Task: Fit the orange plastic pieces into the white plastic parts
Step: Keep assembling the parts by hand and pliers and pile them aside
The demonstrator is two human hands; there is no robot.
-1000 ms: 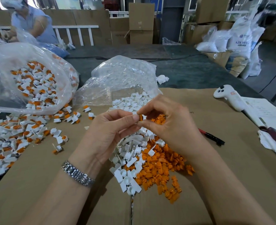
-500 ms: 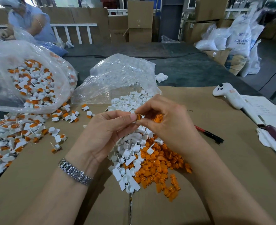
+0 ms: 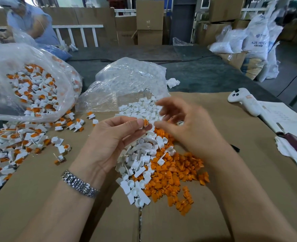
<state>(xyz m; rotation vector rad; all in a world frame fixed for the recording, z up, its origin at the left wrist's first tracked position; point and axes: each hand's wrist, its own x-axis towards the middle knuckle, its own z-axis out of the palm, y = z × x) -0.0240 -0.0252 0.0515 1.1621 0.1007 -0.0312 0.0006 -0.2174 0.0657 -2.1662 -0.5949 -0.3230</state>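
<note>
Finished bag: on your far left the clear bag (image 3: pixel 30 81) is well filled with joined white-and-orange pieces, and more lie spilled on the cardboard (image 3: pixel 249 154) just below it
Left hand: your left hand (image 3: pixel 112 137) pinches a white part (image 3: pixel 140 125) with an orange piece (image 3: pixel 145 122) showing at your fingertips; whether it is fully seated you cannot tell
Loose white parts (image 3: pixel 137 159): a heap under your hands, running up into the open bag behind
Loose orange pieces (image 3: pixel 175 172): a large heap just right of the white ones, so by my reading much is left
Right hand: your right hand (image 3: pixel 184 123) is blurred, fingers spread loosely, holding nothing visible
Room: bare cardboard near you; a white controller (image 3: pixel 243 102) and papers (image 3: pixel 284 117) sit well apart at the right edge
</note>
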